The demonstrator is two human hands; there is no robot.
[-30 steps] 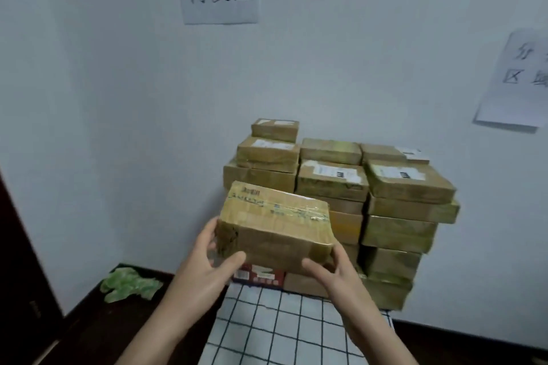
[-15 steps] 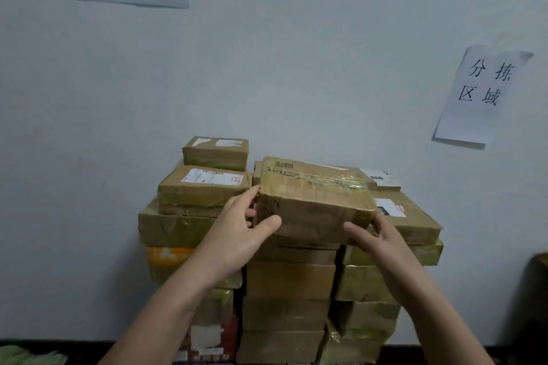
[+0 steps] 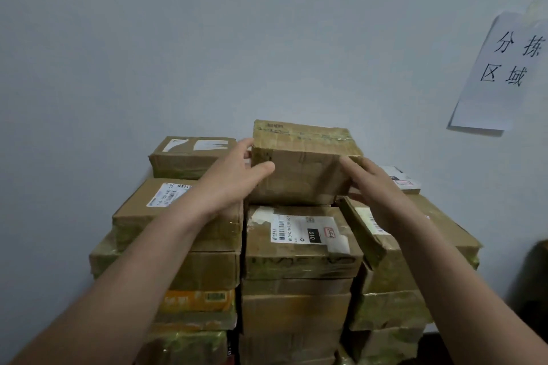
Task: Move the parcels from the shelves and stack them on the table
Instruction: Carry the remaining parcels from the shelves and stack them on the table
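Item in hand: one brown, tape-wrapped cardboard parcel (image 3: 302, 163), oblong, held between my two hands and directly ahead of both.

Left hand (image 3: 234, 175): clasps the parcel's left end, with the thumb curled onto the near face and the fingers laid along the end panel.

Right hand (image 3: 376, 184): takes the right end, fingers spread over the near right corner and the thumb tucked low by the bottom edge. Neither hand holds anything else.

Governing relation: the parcel's long axis runs straight across from one hand to the other, so each hand has one short end and neither is noticeably nearer. Directly under the hands lies a brown carton with a white barcode label (image 3: 299, 240), the top of the middle column. The held parcel's lower edge meets the rear of that carton's top. I cannot tell whether it bears its full weight there.

Adjacent: a small taped carton (image 3: 189, 154) lies just beyond my left fingertips. A tilted labelled carton (image 3: 415, 234) lies beneath my right wrist.

Assessment: placement appears nearly complete. The next move is likely a level release, with both hands drawing outward.
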